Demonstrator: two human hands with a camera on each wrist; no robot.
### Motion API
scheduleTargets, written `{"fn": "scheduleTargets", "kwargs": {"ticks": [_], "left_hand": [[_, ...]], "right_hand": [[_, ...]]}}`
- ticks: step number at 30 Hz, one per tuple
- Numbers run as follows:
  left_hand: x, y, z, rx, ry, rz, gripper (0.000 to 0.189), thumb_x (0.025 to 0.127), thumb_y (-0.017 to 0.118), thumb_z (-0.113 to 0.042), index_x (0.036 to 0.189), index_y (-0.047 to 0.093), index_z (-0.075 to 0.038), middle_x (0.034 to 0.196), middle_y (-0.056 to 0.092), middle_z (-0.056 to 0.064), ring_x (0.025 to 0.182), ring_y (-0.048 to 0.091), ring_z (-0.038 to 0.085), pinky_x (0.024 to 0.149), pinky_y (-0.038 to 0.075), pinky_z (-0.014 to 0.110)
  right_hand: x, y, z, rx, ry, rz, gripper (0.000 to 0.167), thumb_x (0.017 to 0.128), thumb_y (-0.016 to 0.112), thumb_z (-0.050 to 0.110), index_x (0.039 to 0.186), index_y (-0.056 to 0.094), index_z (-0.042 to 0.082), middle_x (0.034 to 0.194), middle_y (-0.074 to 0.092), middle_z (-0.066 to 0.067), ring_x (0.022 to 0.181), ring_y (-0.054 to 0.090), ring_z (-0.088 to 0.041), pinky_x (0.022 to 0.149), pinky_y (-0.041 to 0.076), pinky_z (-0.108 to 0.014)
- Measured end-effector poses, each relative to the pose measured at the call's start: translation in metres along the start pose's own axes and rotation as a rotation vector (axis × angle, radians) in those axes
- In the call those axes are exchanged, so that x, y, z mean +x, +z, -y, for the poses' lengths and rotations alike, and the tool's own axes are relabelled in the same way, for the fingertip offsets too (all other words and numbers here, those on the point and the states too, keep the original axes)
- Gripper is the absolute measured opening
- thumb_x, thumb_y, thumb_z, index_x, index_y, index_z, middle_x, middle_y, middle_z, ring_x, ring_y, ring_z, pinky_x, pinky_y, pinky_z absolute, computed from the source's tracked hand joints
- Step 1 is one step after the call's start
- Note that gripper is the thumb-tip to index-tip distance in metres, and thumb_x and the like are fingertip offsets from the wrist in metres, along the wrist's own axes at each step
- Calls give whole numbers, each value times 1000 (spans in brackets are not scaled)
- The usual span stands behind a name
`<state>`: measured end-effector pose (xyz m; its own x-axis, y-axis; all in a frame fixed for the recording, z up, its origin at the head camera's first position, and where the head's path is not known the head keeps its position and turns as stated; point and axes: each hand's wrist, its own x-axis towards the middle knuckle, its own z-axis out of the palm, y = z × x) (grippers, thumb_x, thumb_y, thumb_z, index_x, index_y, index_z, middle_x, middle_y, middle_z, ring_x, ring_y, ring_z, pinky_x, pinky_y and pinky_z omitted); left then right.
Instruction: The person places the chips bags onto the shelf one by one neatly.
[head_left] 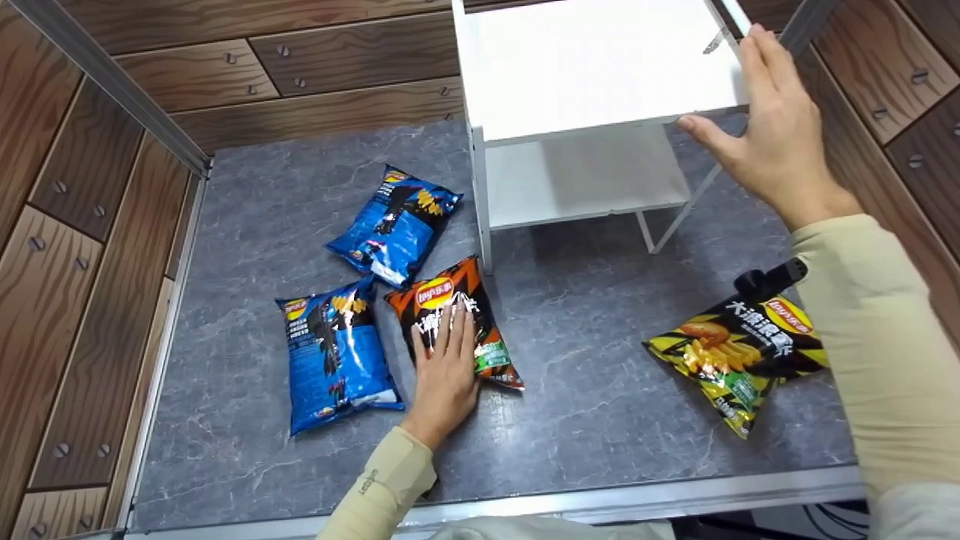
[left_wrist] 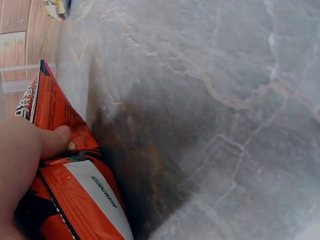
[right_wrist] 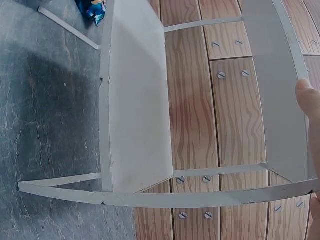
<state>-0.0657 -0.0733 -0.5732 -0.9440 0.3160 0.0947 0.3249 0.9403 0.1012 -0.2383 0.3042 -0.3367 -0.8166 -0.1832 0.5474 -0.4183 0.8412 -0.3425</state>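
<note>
An orange-and-black bag of chips (head_left: pixel 491 319) lies on the grey table, left of the middle. The left hand (head_left: pixel 444 382) holds it, fingers spread over the front. In the left wrist view its thumb (left_wrist: pixel 55 141) presses into the bag's orange side. At the upper right, the right hand (head_left: pixel 784 135) touches the corner of a white two-tier shelf rack (head_left: pixel 600 67). Its fingers lie straight along the side rim, and the thumb is at the front edge. From the right wrist, the thumb (right_wrist: pixel 306 97) shows beside the upper board.
Two blue bags of chips, one nearer (head_left: pixel 341 360) and one farther (head_left: pixel 401 225), lie left of the rack. A black-and-yellow chip bag (head_left: pixel 742 352) lies under the right forearm, partly hidden. Wood-patterned walls (head_left: pixel 352 60) enclose the table, and a metal rail (head_left: pixel 645 495) edges its front.
</note>
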Motion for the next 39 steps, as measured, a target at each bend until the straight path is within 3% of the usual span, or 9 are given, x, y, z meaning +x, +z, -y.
{"fn": "scheduleTargets", "kwargs": {"ticks": [10,16,22,30,39], "left_hand": [[2,-19,11,-179,-22,57,74,98,51,-9,159,11,-6,168,6,10,156,4,30,120,9,67],[4,-33,22,-285,-27,32,75,96,51,2,159,11,-4,168,7,13,155,6,32,120,12,66],[7,-53,34,-441,-71,-8,81,90,53,10,159,12,-3,167,11,15,155,11,33,119,18,64],[10,-75,45,-612,-78,-49,77,87,40,18,158,14,0,166,13,20,155,11,32,124,18,51],[16,-103,48,-681,-122,-77,79,87,37,21,159,13,-3,167,10,12,155,11,27,124,18,45]], "right_hand": [[0,0,1,-10,16,18,88,89,72,41,155,28,2,162,27,-16,150,27,-30,122,26,-45],[0,0,4,-4,32,29,89,89,72,40,156,27,3,162,26,-14,149,28,-31,122,26,-45],[0,-1,5,-5,34,30,89,89,72,41,156,27,3,163,26,-14,149,29,-32,122,26,-46],[0,-1,5,-5,37,30,88,90,71,41,156,27,3,163,26,-14,148,30,-34,120,28,-50],[0,0,5,-6,23,21,89,90,71,42,156,28,2,162,27,-15,148,31,-34,120,29,-50]]}}
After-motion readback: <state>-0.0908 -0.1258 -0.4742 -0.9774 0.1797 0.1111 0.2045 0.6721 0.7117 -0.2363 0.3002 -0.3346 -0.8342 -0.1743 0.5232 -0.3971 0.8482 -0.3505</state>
